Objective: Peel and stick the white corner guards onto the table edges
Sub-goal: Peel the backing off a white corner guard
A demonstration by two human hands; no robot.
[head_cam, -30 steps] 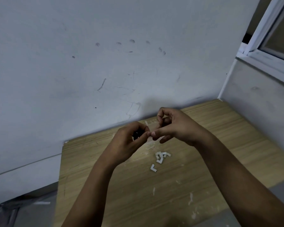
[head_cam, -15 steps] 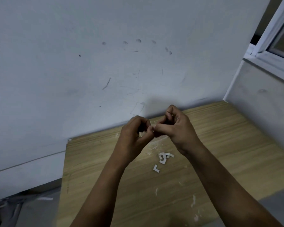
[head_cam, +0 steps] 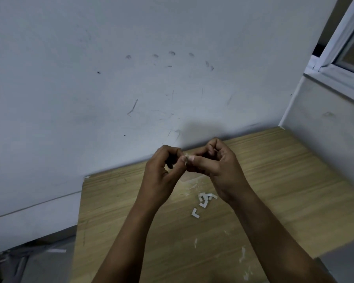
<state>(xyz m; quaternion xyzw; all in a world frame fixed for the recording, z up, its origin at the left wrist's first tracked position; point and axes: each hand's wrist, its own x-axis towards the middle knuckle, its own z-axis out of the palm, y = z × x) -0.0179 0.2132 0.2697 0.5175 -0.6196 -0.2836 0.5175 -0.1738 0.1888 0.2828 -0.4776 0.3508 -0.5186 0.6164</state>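
My left hand [head_cam: 164, 170] and my right hand [head_cam: 215, 162] meet fingertip to fingertip above the wooden table [head_cam: 274, 190]. Between their thumbs and forefingers they pinch one small white corner guard [head_cam: 186, 158]; most of it is hidden by the fingers. On the table below the hands lies a small heap of white L-shaped corner guards [head_cam: 205, 198]. A single corner guard [head_cam: 195, 213] lies a little nearer to me, apart from the heap.
The table stands against a scuffed grey wall [head_cam: 131, 88], with a window frame [head_cam: 339, 58] at the upper right. White scraps [head_cam: 242, 255] dot the near tabletop. The table's back left corner [head_cam: 86, 177] and left edge are in view, floor beyond them.
Both hands have stayed joined at the fingertips and shifted slightly up and away from me. The guards on the table have not moved.
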